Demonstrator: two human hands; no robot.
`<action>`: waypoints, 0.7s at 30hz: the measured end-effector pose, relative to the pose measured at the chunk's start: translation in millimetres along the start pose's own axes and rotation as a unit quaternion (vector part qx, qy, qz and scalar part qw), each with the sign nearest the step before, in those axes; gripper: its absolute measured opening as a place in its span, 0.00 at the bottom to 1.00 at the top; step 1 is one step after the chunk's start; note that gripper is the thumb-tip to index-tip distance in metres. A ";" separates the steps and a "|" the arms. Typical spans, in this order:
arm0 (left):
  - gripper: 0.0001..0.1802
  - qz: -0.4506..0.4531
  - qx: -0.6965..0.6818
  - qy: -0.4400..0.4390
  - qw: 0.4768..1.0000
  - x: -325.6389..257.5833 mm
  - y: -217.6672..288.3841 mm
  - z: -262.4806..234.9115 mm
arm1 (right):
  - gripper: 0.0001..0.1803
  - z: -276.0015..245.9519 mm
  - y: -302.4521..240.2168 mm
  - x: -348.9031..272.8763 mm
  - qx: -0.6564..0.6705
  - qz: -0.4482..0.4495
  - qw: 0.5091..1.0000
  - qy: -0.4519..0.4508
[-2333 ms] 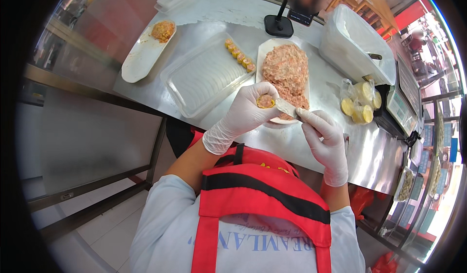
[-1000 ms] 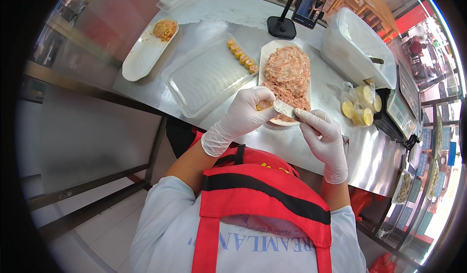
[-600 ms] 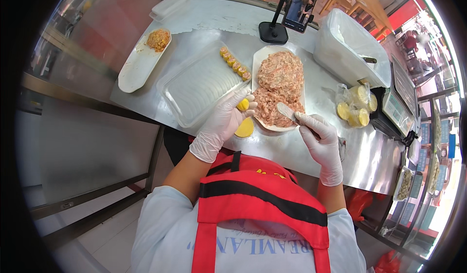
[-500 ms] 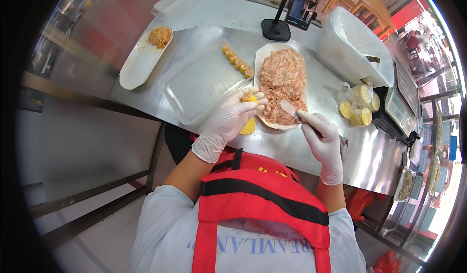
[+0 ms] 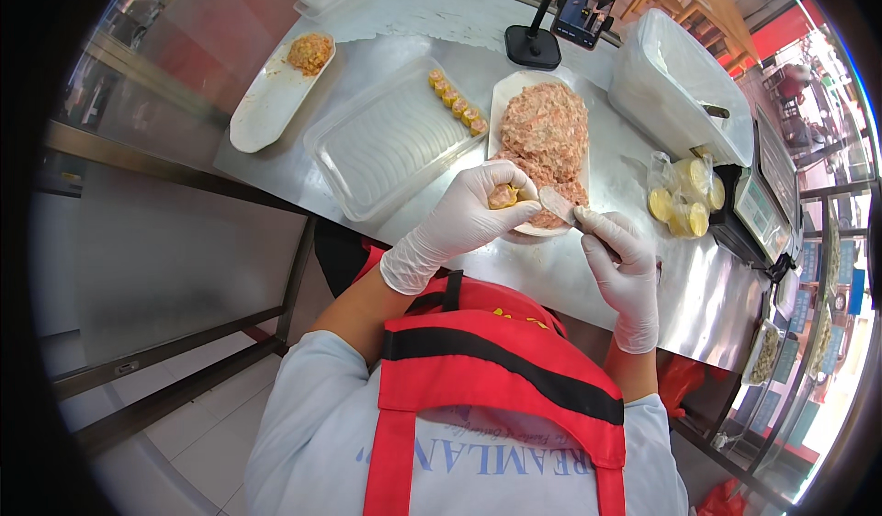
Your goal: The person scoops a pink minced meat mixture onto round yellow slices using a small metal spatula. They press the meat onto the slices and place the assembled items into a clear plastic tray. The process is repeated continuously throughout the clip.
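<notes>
My gloved left hand [image 5: 467, 215] is closed around a small yellow-wrapped dumpling [image 5: 503, 196], its pinkish meat top showing inside the curled fingers. A flat metal spatula [image 5: 557, 206] is gripped in my gloved right hand [image 5: 625, 260], its blade pointing left, close to the left fingertips. Just beyond both hands lies a long white tray [image 5: 497, 112] heaped with minced meat [image 5: 544, 130]. To the left of it, a clear plastic tray [image 5: 354, 171] carries a row of finished dumplings [image 5: 457, 101] along its right side.
A white oblong dish [image 5: 266, 116] with an orange-brown mixture stands at the far left. At the back are a phone [image 5: 588, 6] on a black stand [image 5: 533, 47] and a clear plastic bin [image 5: 675, 84]. Bagged yellow wrappers [image 5: 684, 199] sit beside a scale [image 5: 758, 204] on the right.
My left fingers, open under a yellow wrapper before, have curled around a meat-filled dumpling. The spatula has come off the minced meat and now sits nearer my left hand.
</notes>
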State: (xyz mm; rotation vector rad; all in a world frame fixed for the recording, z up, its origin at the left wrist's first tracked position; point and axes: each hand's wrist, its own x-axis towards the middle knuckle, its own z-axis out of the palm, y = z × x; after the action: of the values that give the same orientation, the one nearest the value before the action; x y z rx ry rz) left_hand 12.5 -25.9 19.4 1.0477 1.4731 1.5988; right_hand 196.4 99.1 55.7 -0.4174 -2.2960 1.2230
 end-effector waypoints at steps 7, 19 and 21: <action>0.10 0.111 0.184 0.071 0.974 1.8 -4.2 2.1 | 0.16 12.6 -9.3 -0.1 -0.025 0.032 0.999 -0.033; 0.13 0.095 0.284 0.087 0.950 1.7 -8.0 5.1 | 0.16 23.8 0.1 -5.8 0.054 0.040 0.998 -0.001; 0.13 0.103 0.265 0.087 0.955 1.2 -10.9 3.8 | 0.16 24.7 0.0 -3.9 0.002 0.032 0.999 -0.027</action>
State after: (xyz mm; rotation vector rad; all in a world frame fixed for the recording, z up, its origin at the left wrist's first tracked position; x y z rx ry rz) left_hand 15.2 -22.2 8.8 1.4209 2.0401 1.4972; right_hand 185.8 80.4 43.0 -0.4643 -2.3413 1.2839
